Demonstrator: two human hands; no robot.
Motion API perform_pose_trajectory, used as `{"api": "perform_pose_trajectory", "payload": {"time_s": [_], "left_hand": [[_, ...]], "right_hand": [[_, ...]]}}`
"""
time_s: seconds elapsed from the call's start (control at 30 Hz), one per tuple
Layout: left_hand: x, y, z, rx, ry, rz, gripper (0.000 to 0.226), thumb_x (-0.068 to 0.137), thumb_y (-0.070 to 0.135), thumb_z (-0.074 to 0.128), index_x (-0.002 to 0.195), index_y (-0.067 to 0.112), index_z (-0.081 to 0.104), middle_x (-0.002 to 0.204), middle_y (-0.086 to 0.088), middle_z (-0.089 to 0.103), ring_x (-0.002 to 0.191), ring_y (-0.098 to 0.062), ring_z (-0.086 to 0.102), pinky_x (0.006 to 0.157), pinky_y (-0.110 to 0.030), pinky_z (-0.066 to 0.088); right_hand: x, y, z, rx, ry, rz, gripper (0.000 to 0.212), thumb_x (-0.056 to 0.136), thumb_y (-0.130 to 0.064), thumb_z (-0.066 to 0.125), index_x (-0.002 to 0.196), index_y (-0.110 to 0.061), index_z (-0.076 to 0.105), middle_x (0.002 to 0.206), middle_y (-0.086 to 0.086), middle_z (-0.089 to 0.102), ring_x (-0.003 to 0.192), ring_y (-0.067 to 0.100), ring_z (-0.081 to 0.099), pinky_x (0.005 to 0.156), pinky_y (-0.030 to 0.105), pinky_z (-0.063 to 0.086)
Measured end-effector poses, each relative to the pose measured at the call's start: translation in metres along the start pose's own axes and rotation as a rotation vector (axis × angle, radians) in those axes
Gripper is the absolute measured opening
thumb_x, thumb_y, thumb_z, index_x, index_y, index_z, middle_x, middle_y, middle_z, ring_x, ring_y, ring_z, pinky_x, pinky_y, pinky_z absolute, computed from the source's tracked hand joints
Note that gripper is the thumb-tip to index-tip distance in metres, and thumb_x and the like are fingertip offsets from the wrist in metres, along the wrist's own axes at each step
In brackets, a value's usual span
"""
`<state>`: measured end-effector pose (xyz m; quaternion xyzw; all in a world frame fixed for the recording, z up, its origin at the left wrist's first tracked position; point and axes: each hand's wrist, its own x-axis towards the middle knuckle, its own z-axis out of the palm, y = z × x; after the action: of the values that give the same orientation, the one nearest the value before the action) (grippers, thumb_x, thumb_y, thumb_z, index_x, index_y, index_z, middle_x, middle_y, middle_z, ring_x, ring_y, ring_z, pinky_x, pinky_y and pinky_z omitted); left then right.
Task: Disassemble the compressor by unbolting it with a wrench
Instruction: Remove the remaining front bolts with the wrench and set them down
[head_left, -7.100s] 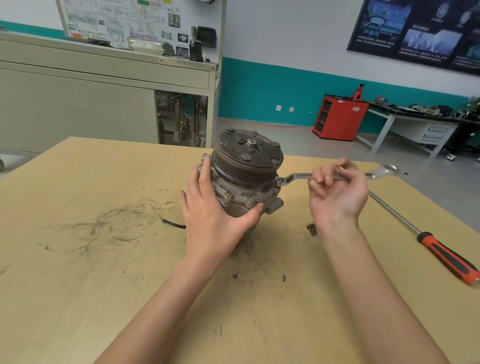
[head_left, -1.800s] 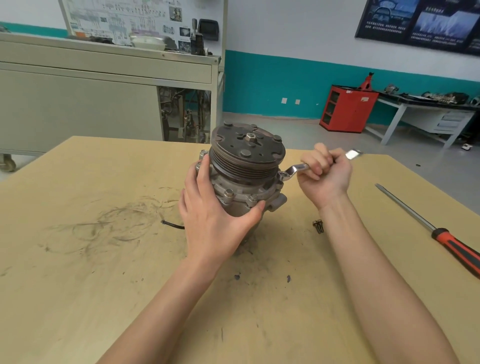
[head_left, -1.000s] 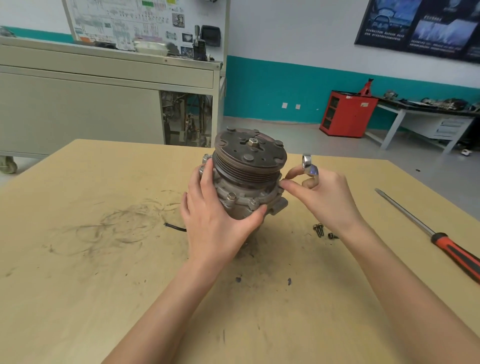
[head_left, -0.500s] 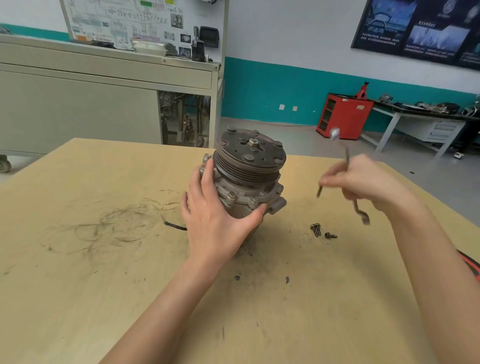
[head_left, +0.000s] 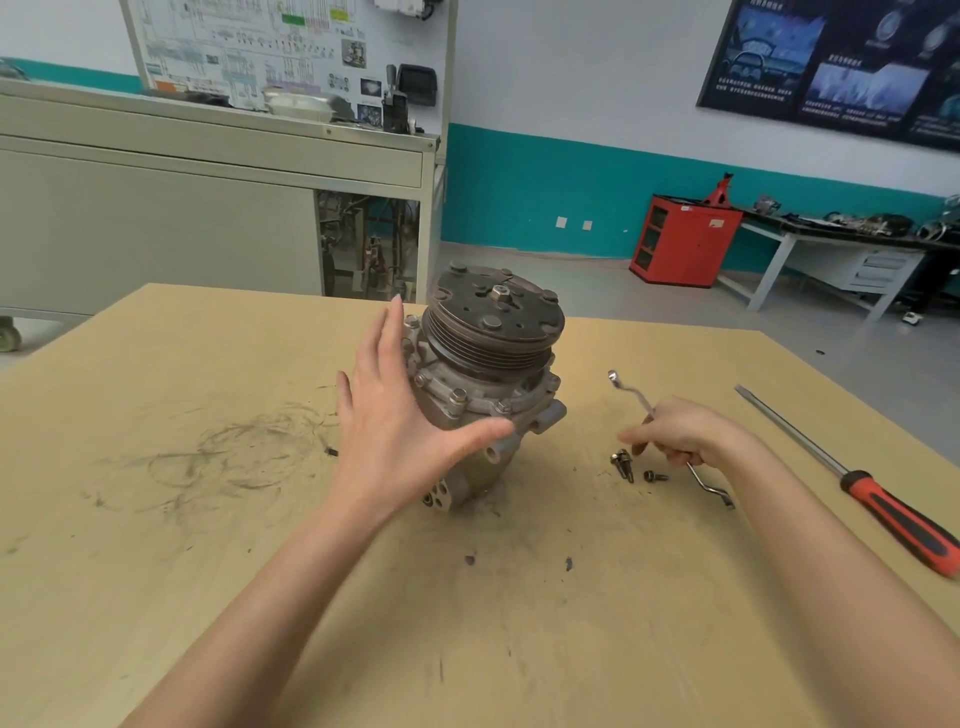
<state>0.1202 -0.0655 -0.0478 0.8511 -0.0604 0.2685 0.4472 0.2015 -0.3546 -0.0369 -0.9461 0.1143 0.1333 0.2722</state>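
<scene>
The grey compressor (head_left: 485, 379) stands tilted on the wooden table (head_left: 208, 519), its grooved pulley and clutch plate on top, with bolts around the flange. My left hand (head_left: 400, 421) is spread with fingers apart at the compressor's left side, thumb under the flange, palm lifted off the body. My right hand (head_left: 680, 431) is low over the table to the right, holding the offset ring wrench (head_left: 631, 392) by its middle. Loose bolts (head_left: 623, 464) lie on the table just left of the right hand's fingertips.
A long screwdriver with a red and black handle (head_left: 893, 512) lies at the table's right edge. A short black cable end (head_left: 331, 452) pokes out left of the compressor. Dark grease smears mark the table's left part. A cabinet and benches stand behind.
My right hand came down from mid-air to the table beside the loose bolts, still holding the wrench. My left hand loosened from the compressor and spread its fingers.
</scene>
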Motion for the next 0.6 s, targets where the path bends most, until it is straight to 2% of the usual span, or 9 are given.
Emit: {"api": "perform_pose_trajectory", "payload": {"time_s": [0.07,0.13,0.2,0.23,0.3,0.4,0.47,0.57,0.6], "left_hand": [[0.019,-0.008,-0.021,-0.083,-0.173,0.006,0.134,0.045,0.082,0.068,0.153,0.039,0.001,0.161,0.011,0.011,0.147,-0.009,0.014,0.121,-0.050,0.016],[0.037,-0.014,-0.037,-0.116,-0.365,0.006,0.131,0.052,0.074,0.078,0.153,0.038,0.003,0.162,0.012,0.012,0.144,-0.004,0.015,0.120,-0.038,0.018],[0.052,-0.014,-0.043,-0.134,-0.497,0.012,0.118,0.064,0.063,0.078,0.155,0.033,0.009,0.161,0.007,0.018,0.141,-0.003,0.021,0.116,-0.030,0.021],[0.056,-0.014,-0.043,-0.148,-0.524,0.019,0.107,0.072,0.060,0.072,0.155,0.030,0.012,0.160,0.005,0.024,0.141,-0.005,0.025,0.115,-0.029,0.023],[0.060,-0.012,-0.038,-0.179,-0.507,0.029,0.084,0.082,0.058,0.054,0.153,0.025,0.022,0.155,0.002,0.034,0.139,-0.012,0.035,0.117,-0.035,0.028],[0.056,-0.008,-0.031,-0.210,-0.458,0.035,0.075,0.086,0.060,0.041,0.150,0.023,0.030,0.149,0.004,0.043,0.135,-0.012,0.041,0.115,-0.041,0.033],[0.053,-0.007,-0.030,-0.212,-0.450,0.045,0.076,0.086,0.062,0.050,0.149,0.024,0.032,0.146,0.007,0.045,0.131,-0.008,0.044,0.113,-0.035,0.036],[0.048,-0.001,-0.031,-0.231,-0.439,0.051,0.075,0.072,0.058,0.065,0.138,0.033,0.039,0.130,0.019,0.053,0.116,0.010,0.051,0.099,-0.018,0.043],[0.046,0.000,-0.031,-0.231,-0.422,0.040,0.075,0.070,0.056,0.068,0.136,0.033,0.040,0.128,0.019,0.055,0.114,0.010,0.052,0.097,-0.019,0.045]], "right_hand": [[-0.011,-0.003,-0.006,0.205,0.138,-0.070,0.039,0.097,-0.036,0.052,0.080,-0.003,0.065,0.043,-0.004,0.030,0.035,0.011,0.031,0.035,0.018,0.022],[-0.028,-0.008,-0.007,0.543,0.289,-0.168,0.043,0.100,-0.038,0.044,0.072,-0.008,0.057,0.037,-0.008,0.030,0.033,0.010,0.032,0.036,0.019,0.023],[-0.051,-0.020,0.000,0.810,0.365,-0.282,0.043,0.101,-0.033,0.043,0.066,-0.009,0.051,0.035,-0.008,0.028,0.033,0.011,0.028,0.035,0.016,0.024],[-0.062,-0.028,0.008,0.848,0.367,-0.335,0.044,0.101,-0.033,0.043,0.065,-0.008,0.052,0.035,-0.008,0.028,0.033,0.010,0.027,0.035,0.015,0.026],[-0.081,-0.045,0.027,0.781,0.318,-0.427,0.046,0.101,-0.036,0.041,0.066,-0.009,0.056,0.035,-0.008,0.029,0.032,0.008,0.029,0.036,0.012,0.030],[-0.096,-0.074,0.046,0.648,0.206,-0.577,0.049,0.100,-0.042,0.034,0.069,-0.011,0.057,0.035,-0.006,0.033,0.034,0.006,0.033,0.043,0.012,0.035],[-0.101,-0.088,0.046,0.520,0.208,-0.663,0.053,0.094,-0.053,0.032,0.067,-0.014,0.056,0.036,-0.007,0.039,0.036,0.004,0.038,0.048,0.014,0.037],[-0.101,-0.096,0.033,0.362,0.216,-0.704,0.062,0.075,-0.068,0.029,0.062,-0.015,0.059,0.037,-0.007,0.044,0.040,0.005,0.044,0.048,0.013,0.038],[-0.099,-0.096,0.028,0.331,0.191,-0.703,0.065,0.072,-0.070,0.029,0.062,-0.015,0.061,0.037,-0.006,0.044,0.041,0.007,0.044,0.047,0.014,0.039]]}}
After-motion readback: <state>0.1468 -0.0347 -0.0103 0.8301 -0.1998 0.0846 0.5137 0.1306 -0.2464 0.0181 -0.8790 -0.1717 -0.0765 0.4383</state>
